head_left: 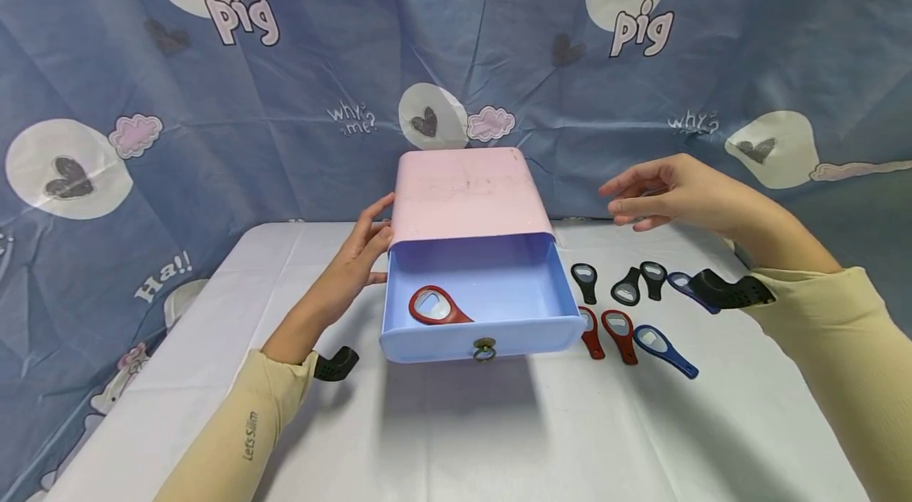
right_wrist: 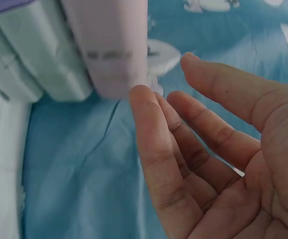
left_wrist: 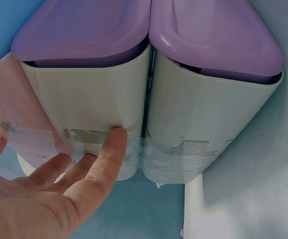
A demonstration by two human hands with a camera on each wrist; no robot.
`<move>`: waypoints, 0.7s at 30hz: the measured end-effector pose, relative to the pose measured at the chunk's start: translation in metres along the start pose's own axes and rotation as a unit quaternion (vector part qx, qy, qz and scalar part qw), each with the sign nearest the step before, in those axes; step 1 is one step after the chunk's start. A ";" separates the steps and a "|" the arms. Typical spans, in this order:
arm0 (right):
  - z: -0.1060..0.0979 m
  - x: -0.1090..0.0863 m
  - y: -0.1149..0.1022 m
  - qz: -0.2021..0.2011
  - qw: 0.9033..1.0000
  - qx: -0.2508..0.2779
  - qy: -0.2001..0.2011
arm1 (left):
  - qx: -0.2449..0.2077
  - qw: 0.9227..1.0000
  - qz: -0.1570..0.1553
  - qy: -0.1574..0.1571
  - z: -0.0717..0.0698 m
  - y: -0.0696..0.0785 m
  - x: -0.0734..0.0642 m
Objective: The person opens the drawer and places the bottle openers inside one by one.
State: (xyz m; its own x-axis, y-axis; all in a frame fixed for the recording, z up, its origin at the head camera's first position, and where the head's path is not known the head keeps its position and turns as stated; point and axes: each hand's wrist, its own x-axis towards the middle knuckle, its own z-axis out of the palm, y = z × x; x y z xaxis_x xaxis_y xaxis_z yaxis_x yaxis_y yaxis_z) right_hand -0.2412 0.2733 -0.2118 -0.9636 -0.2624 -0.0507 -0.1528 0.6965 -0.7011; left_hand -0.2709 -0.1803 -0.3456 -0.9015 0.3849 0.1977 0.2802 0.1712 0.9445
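Observation:
In the head view a pink box [head_left: 466,197] has its light-blue drawer [head_left: 427,345] pulled out toward me. A red bottle opener [head_left: 456,317] lies inside at the front left. My left hand [head_left: 345,272] rests against the box's left side; the left wrist view shows its extended fingers touching pale box sides [left_wrist: 89,97] joined by clear tape. My right hand [head_left: 687,197] hovers empty to the right of the box, fingers loosely bent. Below it on the table lie several bottle openers: black [head_left: 584,280], red [head_left: 620,334] and blue [head_left: 666,351].
Purple drawers [left_wrist: 94,32] sit in the pale boxes alongside the pink one. A white cloth [head_left: 299,439] covers the table, with a patterned blue curtain [head_left: 299,90] behind. Black wrist mounts [head_left: 336,364] stick out from both sleeves.

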 end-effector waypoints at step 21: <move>-0.030 -0.003 0.111 0.008 0.997 0.080 0.006 | 0.001 1.000 0.004 -0.002 0.001 0.002 -0.002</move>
State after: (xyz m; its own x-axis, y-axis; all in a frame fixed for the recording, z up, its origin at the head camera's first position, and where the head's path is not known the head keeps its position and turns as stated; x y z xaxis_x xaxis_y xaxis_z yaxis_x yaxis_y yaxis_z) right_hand -0.2617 0.3712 -0.2679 -0.9681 -0.2444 -0.0550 -0.1020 0.5850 -0.8046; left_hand -0.2681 -0.1801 -0.3448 -0.8975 0.3909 0.2043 0.2883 0.1694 0.9424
